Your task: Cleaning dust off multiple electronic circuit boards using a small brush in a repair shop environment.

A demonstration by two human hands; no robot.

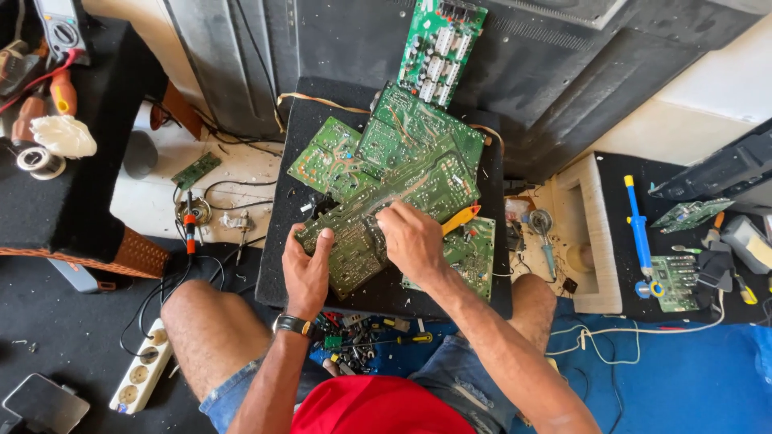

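Your long green circuit board (354, 233) lies tilted on top of a heap of other green boards (418, 137) on the black counter (305, 128). Your left hand (307, 269) grips its near end, thumb on top and fingers curled around the edge. Your right hand (410, 239) presses down on the middle of the board with fingers bent together; you hold a yellow-handled tool (461, 219) that pokes out past your knuckles. I cannot see its tip. The board looks whole, so the work on it seems just begun. Screwdrivers (402, 339) lie by your knees, a white power strip (143, 374) on the floor to your left
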